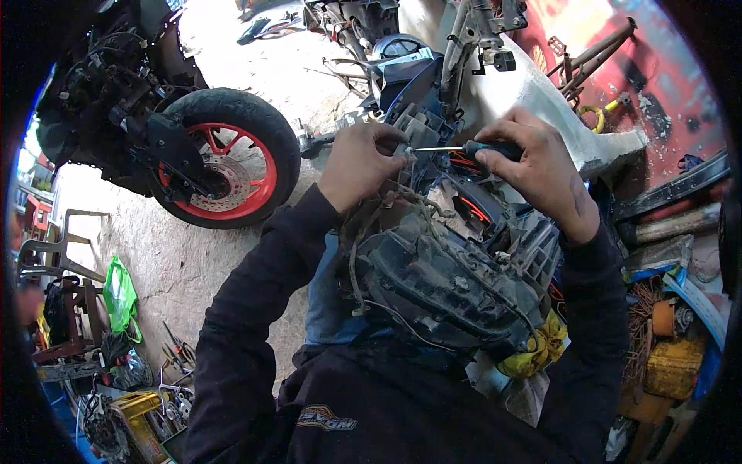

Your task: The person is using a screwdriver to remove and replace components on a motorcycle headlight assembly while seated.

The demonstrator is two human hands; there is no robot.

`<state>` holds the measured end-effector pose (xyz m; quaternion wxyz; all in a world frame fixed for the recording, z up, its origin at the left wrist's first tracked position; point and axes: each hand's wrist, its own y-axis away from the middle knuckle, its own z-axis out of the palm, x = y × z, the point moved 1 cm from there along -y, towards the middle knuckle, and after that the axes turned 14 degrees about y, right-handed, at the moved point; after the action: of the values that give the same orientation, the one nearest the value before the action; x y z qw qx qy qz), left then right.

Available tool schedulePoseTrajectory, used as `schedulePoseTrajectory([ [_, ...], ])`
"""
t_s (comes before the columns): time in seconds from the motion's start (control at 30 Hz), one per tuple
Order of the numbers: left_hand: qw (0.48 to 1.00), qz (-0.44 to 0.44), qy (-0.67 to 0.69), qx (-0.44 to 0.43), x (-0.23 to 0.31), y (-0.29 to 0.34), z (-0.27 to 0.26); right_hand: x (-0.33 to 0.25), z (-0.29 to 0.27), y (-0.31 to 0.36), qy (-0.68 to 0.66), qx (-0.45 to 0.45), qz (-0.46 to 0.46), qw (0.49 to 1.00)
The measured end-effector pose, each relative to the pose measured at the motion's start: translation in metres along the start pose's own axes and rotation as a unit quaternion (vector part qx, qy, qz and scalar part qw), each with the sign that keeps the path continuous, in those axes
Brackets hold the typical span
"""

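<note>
My right hand (533,158) is wrapped round the dark handle of a screwdriver (439,148). Its thin metal shaft points left, and the tip meets a small pale part (405,152) that looks like a connector. Fingers and thumb of my left hand (362,161) pinch that part; most of it is hidden. Below both hands, a dusty black motorcycle headlight unit or similar housing (425,274) rests across my lap. Loose wires and a wiring harness (410,203) run over its top and sides.
At left stands a motorcycle with a red-rimmed front wheel (267,166). Dark fairing pieces (417,77) lie ahead. A green bag (120,298) hangs by a chair at left. Toolboxes and tools (139,421) sit lower left; a yellow cloth (541,348) and scrap parts lie right.
</note>
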<state>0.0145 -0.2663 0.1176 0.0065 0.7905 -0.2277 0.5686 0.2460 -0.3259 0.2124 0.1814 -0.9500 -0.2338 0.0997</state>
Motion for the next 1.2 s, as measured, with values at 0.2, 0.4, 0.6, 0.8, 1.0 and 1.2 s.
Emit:
schedulePoseTrajectory([
  [0.2, 0.999, 0.032, -0.028, 0.002, 0.003, 0.001, 0.001, -0.007, -0.003, -0.012, -0.032, -0.109, 0.145, 0.983],
  [0.4, 0.998, 0.053, -0.036, 0.004, 0.004, 0.001, 0.0, -0.001, 0.002, -0.011, 0.008, -0.072, -0.015, 0.997],
  [0.6, 0.991, 0.11, -0.075, -0.002, 0.006, 0.006, -0.003, -0.007, -0.003, -0.019, 0.061, -0.19, 0.083, 0.976],
  [0.8, 0.986, 0.14, -0.085, -0.019, 0.01, 0.004, -0.007, 0.01, 0.009, -0.011, 0.029, -0.07, -0.003, 0.997],
  [1.0, 0.983, 0.165, -0.078, -0.014, 0.003, 0.003, -0.003, 0.01, 0.001, -0.018, 0.022, -0.162, 0.054, 0.985],
  [1.2, 0.972, 0.209, -0.109, -0.02, 0.008, 0.004, -0.003, 0.02, 0.007, -0.018, -0.115, -0.232, 0.129, 0.957],
])
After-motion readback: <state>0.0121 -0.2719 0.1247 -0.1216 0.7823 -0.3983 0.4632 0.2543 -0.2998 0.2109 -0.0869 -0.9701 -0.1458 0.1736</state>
